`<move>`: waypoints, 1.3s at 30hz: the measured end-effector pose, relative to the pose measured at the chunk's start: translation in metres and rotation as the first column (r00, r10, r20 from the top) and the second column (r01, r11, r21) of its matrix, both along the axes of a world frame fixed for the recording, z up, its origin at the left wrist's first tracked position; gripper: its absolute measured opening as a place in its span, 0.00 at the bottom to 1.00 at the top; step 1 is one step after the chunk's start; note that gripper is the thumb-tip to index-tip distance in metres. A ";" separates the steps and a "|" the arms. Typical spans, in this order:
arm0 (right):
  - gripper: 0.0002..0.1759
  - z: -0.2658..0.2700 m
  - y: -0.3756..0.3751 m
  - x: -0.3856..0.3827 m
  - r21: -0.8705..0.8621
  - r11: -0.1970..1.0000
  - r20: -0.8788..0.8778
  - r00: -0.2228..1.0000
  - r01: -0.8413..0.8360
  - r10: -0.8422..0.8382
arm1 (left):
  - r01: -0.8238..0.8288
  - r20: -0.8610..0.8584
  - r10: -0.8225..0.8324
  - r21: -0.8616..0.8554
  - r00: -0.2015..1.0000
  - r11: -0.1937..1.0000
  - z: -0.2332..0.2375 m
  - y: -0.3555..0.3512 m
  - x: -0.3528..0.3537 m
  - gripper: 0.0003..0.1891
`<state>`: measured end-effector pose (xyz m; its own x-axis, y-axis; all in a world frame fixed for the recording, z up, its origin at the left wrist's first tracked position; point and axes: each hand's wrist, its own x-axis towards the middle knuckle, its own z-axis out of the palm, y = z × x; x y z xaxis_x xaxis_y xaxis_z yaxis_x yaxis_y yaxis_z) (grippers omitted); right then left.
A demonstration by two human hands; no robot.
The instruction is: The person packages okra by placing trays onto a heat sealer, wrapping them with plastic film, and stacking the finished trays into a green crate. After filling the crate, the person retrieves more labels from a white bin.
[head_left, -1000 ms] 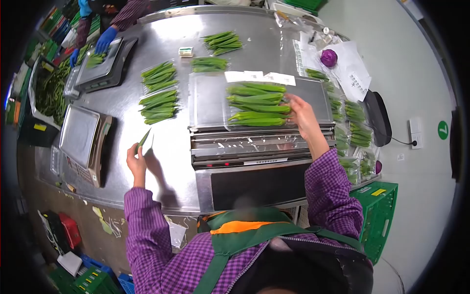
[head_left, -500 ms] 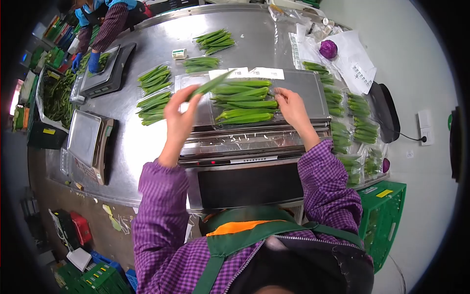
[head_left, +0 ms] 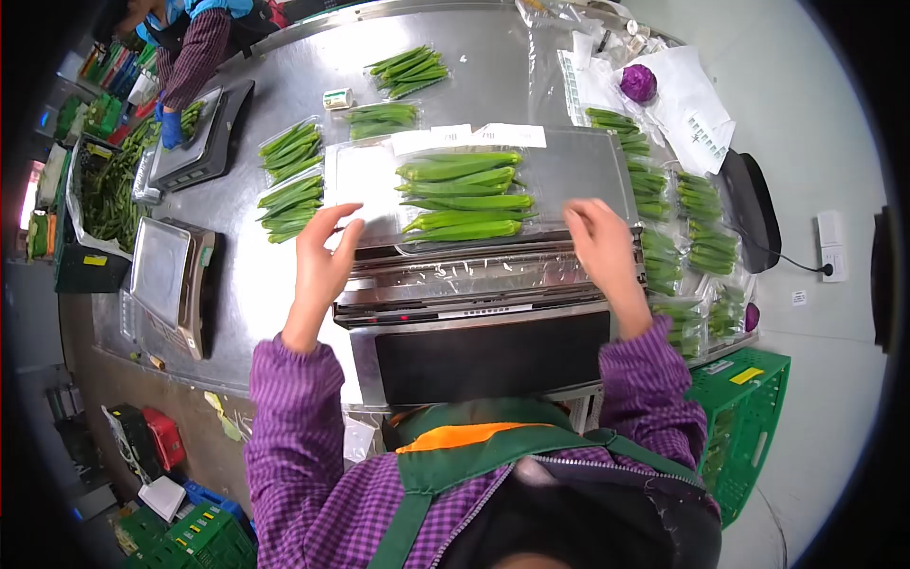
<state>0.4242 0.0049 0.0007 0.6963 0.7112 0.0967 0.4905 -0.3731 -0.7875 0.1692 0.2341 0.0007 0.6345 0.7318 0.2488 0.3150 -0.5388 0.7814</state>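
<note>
Green okra pods (head_left: 464, 201) lie in a row, apparently on a clear tray, on the metal top (head_left: 564, 161) of a wrapping machine. My left hand (head_left: 327, 254) hovers left of the pods, thumb and fingers apart, holding nothing. Right of the pods, my right hand (head_left: 602, 248) is raised with loosely bent fingers and nothing visible in it. Neither hand touches the okra. Below the pods runs a slot with clear film (head_left: 464, 275), and nearer me is a black plate (head_left: 493, 356). White printed labels (head_left: 512, 136) lie behind the pods.
Packed okra (head_left: 292, 152) lies at left, and more packs (head_left: 699, 196) line the right. A scale (head_left: 161, 261) stands at left. A co-worker's gloved hand (head_left: 171, 130) is at another scale. A purple cabbage (head_left: 638, 83) sits on papers; a green crate (head_left: 744, 417) stands lower right.
My left hand has let go of an okra pod and moved down and left. My right hand has come away from the tray's right edge, moving right and nearer me.
</note>
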 end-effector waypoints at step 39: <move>0.16 0.036 0.128 0.058 0.536 0.798 -0.077 0.926 -0.274 0.369 | 0.108 0.297 -0.057 -0.156 0.953 0.982 0.009 0.078 0.098 0.15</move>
